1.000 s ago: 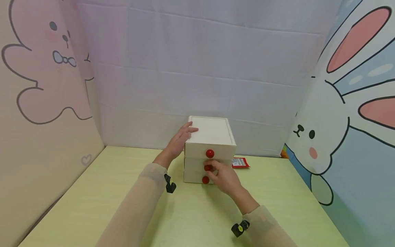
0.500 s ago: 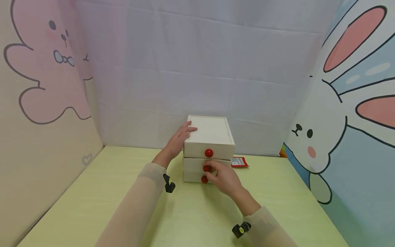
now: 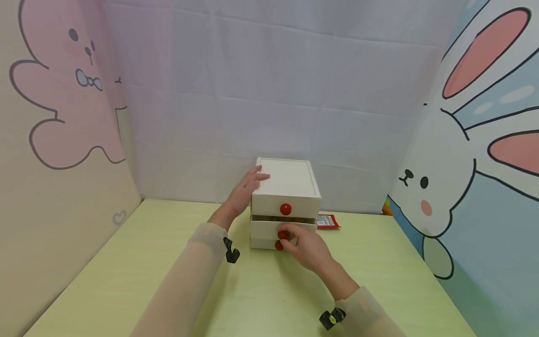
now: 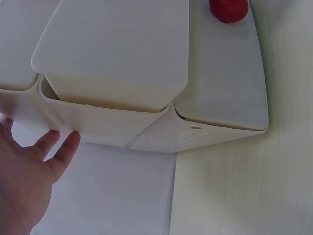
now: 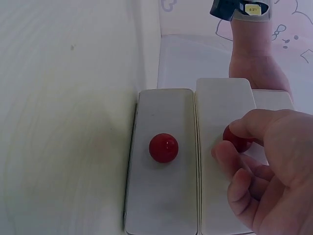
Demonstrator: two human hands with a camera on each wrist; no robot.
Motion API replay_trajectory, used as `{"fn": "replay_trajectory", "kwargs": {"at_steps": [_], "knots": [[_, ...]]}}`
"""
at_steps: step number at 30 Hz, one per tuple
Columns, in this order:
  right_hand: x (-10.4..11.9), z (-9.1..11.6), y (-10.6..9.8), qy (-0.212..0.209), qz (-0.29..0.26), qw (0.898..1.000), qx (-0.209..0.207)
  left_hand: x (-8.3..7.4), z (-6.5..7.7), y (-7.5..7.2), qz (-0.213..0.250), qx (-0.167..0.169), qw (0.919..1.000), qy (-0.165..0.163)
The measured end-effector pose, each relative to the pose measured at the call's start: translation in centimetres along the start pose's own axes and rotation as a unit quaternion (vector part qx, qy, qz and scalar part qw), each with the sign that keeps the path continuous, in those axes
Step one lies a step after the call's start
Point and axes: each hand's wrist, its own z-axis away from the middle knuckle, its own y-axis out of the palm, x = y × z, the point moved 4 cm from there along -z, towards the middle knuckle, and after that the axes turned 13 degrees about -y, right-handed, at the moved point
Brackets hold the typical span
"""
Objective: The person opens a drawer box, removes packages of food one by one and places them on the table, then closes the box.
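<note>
A small white chest of drawers (image 3: 290, 178) stands on the table, each of its three drawers fitted with a round red knob. Thumb and fingers of my right hand (image 3: 309, 245) pinch the middle knob (image 5: 238, 142). The middle drawer (image 4: 117, 39) sticks out past its neighbours, with a dark gap showing above its front. My left hand (image 3: 242, 191) rests against the chest's left side, fingers straight and fingertips over the top edge. Both the top drawer (image 3: 265, 204) and the bottom drawer (image 5: 164, 200) are closed. The drawer's inside is mostly hidden.
A red and white packet (image 3: 327, 221) lies on the pale green table (image 3: 168, 262) just right of the chest. Behind hangs a white cloth (image 3: 252, 93). Printed cartoon panels (image 3: 446, 187) flank the table.
My right hand has drawn the middle drawer slightly outward by its knob, and a gap has appeared above its front. The left hand stays in place on the chest.
</note>
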Motion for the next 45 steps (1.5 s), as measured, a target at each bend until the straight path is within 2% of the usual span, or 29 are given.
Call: {"fn": "replay_trajectory", "kwargs": {"at_steps": [10,32,45], "knots": [[0.2,0.4,0.1,-0.001,0.002,1.0,0.008,0.0,0.0,0.0,-0.003,0.001,1.0,0.002],[0.8,1.9,0.1,-0.024,0.004,1.0,0.008,0.7,0.1,0.3,0.0,-0.005,1.0,-0.003],[1.3,2.8,-0.1,-0.046,0.003,0.999,0.01,0.6,0.0,0.3,0.0,-0.004,1.0,-0.009]]}}
